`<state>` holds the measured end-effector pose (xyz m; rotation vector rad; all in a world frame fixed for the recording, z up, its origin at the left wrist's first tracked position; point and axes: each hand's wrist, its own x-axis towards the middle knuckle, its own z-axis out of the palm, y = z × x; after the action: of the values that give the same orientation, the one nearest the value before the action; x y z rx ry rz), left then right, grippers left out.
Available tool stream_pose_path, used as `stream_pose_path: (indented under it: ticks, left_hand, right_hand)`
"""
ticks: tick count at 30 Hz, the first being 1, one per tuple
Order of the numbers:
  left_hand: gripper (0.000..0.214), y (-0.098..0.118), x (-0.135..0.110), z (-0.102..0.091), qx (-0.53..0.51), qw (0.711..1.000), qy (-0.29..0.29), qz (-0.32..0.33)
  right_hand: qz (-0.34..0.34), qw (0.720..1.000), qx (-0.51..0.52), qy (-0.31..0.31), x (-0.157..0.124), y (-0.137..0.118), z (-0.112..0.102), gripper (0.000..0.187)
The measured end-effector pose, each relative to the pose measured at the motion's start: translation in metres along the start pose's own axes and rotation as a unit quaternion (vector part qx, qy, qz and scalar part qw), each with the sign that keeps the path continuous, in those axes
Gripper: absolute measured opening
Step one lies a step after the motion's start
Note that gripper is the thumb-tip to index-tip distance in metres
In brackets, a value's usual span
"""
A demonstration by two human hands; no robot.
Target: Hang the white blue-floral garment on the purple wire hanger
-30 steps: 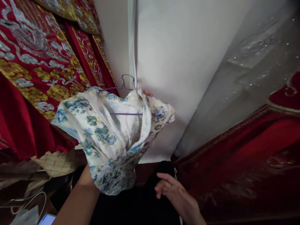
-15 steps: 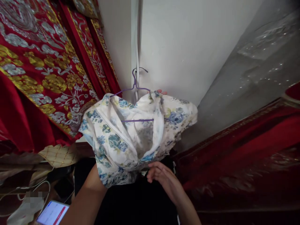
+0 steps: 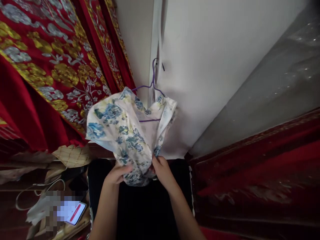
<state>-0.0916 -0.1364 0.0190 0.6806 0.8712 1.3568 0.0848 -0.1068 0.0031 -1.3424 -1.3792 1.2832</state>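
A white blouse (image 3: 135,133) with blue and yellow flowers hangs on a purple clothes hanger (image 3: 152,81), whose hook is caught at the edge of a pale panel. My left hand (image 3: 119,172) grips the blouse near its lower left side, thumb over the cloth and fingers hidden behind it. My right hand (image 3: 161,168) is closed on the front edge of the blouse, just below the neckline opening. Between the two hands the gathered lower hem hangs over my dark-clothed lap.
Red cloth (image 3: 62,73) with gold and silver embroidery hangs at the left. A lit phone (image 3: 76,213) lies at lower left near a white cable (image 3: 23,208). Clear plastic sheeting (image 3: 282,76) and red fabric (image 3: 262,160) fill the right side.
My left hand has come out from inside the blouse and now holds its side. The right hand has moved up and closed on the front edge. The blouse hangs narrower.
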Motion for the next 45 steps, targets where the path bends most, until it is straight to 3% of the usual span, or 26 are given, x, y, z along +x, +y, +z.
stream_pose_path:
  ticks: [3,7,10,12,14,17,21,25,29,34,37,40,43,45]
  left_hand:
    - [0.048,-0.011,0.004,-0.007,0.039,0.999,0.017,0.002]
    - [0.031,-0.037,0.021,-0.015,0.102,0.980,0.118,0.126]
    - [0.034,-0.058,0.023,-0.014,0.141,0.920,0.254,0.264]
    - [0.035,-0.071,0.016,-0.005,0.185,0.877,0.296,0.331]
    - [0.032,-0.084,0.007,0.010,0.252,0.881,0.227,0.330]
    - [0.030,-0.102,0.000,0.029,0.308,0.911,0.078,0.263]
    - [0.017,-0.106,0.005,0.034,0.297,0.925,0.047,0.233]
    - [0.015,-0.098,0.008,0.031,0.300,0.929,0.012,0.217]
    - [0.014,-0.100,0.005,0.032,0.344,0.909,0.003,0.235]
    - [0.014,-0.104,0.013,0.029,0.422,0.872,0.001,0.248]
    - [0.013,-0.096,0.024,0.021,0.438,0.865,-0.033,0.244]
    - [0.008,-0.071,0.039,0.013,0.447,0.866,-0.057,0.218]
    - [0.004,-0.017,0.052,0.023,0.440,0.864,-0.115,0.216]
    - [0.008,0.030,0.058,0.043,0.392,0.870,-0.129,0.269]
  right_hand:
    - [0.044,0.999,0.013,-0.030,-0.001,0.005,-0.002,0.052]
    - [0.085,0.995,0.024,-0.041,-0.003,0.010,-0.022,0.049]
    - [0.078,0.995,0.056,0.008,-0.006,0.014,-0.031,0.050]
    - [0.068,0.994,0.081,0.032,-0.007,0.018,-0.028,0.052]
    - [0.052,0.993,0.098,0.038,-0.009,0.021,-0.021,0.053]
    - [0.009,0.995,0.100,0.014,-0.011,0.023,-0.010,0.051]
    - [-0.029,0.995,0.078,-0.046,-0.014,0.021,-0.007,0.047]
    - [0.010,0.990,0.061,-0.124,-0.014,0.010,-0.018,0.049]
    - [0.002,0.993,0.059,-0.104,0.003,-0.035,-0.032,0.047]
    - [-0.134,0.983,0.123,-0.016,0.041,-0.134,-0.053,0.037]
    - [-0.197,0.970,0.137,0.039,0.052,-0.173,-0.059,0.035]
    - [-0.229,0.966,0.115,0.038,0.053,-0.176,-0.053,0.036]
    - [-0.235,0.967,0.095,0.010,0.050,-0.161,-0.042,0.035]
    - [-0.236,0.968,0.084,-0.002,0.049,-0.156,-0.037,0.035]
